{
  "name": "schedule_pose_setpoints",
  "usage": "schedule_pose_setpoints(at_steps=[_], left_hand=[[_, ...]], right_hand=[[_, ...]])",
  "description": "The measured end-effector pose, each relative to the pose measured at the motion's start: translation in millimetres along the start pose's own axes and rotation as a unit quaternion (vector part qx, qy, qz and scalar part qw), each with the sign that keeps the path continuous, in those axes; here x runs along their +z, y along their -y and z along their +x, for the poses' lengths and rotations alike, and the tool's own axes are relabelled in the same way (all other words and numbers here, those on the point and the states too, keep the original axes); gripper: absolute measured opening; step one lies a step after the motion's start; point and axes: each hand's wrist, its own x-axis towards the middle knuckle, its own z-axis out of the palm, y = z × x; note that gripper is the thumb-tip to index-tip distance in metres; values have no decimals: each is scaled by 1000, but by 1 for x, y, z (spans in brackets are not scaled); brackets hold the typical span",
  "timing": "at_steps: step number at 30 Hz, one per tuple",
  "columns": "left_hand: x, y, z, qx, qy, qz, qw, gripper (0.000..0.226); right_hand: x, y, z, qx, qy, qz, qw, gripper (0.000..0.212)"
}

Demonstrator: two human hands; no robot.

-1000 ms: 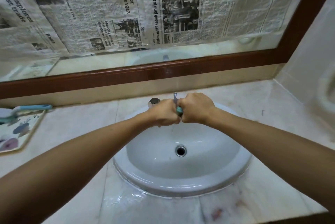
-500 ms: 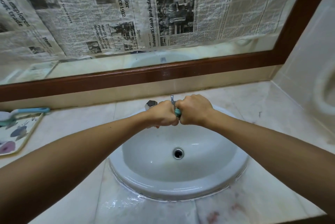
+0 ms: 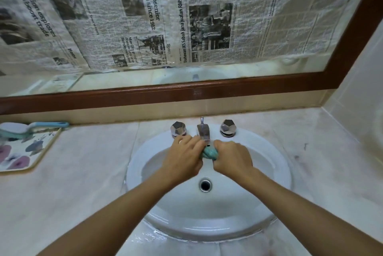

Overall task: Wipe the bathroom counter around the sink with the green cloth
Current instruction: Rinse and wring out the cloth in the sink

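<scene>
Change: both hands are now sitting lower in the frame than half a second ago, and the spout and both knobs, which they were hiding, are showing above them.
Left hand [image 3: 182, 158]: it is hovering over the back of the basin at centre frame, its fingers curling close together round the left end of the cloth.
Right hand [image 3: 233, 158]: it is closing in a fist round the cloth's right end, fingers pressing together, knuckles facing up.
Green cloth [image 3: 209, 152]: it is bunching into a small wad between the two fists, just below the spout and above the basin, with only a short stretch showing.
Sink [image 3: 269, 146]: the white oval bowl is filling the centre of the frame, its drain [image 3: 205, 185] lying below the hands.
Faucet: the spout [image 3: 203, 132] is standing between the left knob [image 3: 178, 128] and the right knob [image 3: 228, 127] on the back rim.
Counter [image 3: 87, 173]: pale marble is running round the sink, and water [image 3: 149, 237] is pooling at the bowl's front edge, lower centre.
Tray [image 3: 24, 152]: a flowered tray is lying at the left edge, with a blue-handled brush [image 3: 41, 126] resting across its top.
Mirror: its brown frame [image 3: 186, 90] is crossing the upper middle, with newspaper [image 3: 207, 17] covering the glass above.
</scene>
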Motion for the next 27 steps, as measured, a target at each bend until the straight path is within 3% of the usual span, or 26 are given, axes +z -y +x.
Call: schedule_pose_setpoints(at_steps=[2,3,4,6,8,11,13,16,19,21,24,25,27], left_hand=[[26,2,-21,-106,160,7,981,52],[33,0,-30,-160,261,-15,952,54],[36,-5,-36,-196,313,-64,927,50],[38,-16,-43,-255,275,-205,904,35],[33,-31,-45,-340,223,-329,852,25],[32,-51,-50,-490,189,-509,682,34],[33,-57,-52,-541,135,-572,602,43],[34,-60,-58,-563,57,-608,557,42],[31,-61,-64,-589,12,-603,538,37],[29,-58,-69,-597,-21,-616,515,34],[22,-56,-79,-580,-54,-643,497,33],[21,-55,-82,-576,-58,-651,490,34],[19,-51,-91,-569,-71,-679,459,39]], right_hand=[[27,-5,-7,7,105,-26,994,48],[38,-7,-8,17,165,-29,986,55],[46,-10,-9,34,215,-20,976,59],[55,-13,-7,84,281,38,955,63],[62,-11,-5,131,295,133,937,53],[73,2,-11,171,249,279,912,34],[79,12,-22,155,202,293,921,31],[87,26,-40,87,103,285,949,29],[89,33,-51,7,71,333,940,23],[89,33,-50,9,104,414,904,19],[85,27,-47,72,134,551,821,15],[84,25,-46,90,154,598,781,15],[83,24,-47,130,218,707,661,26]])
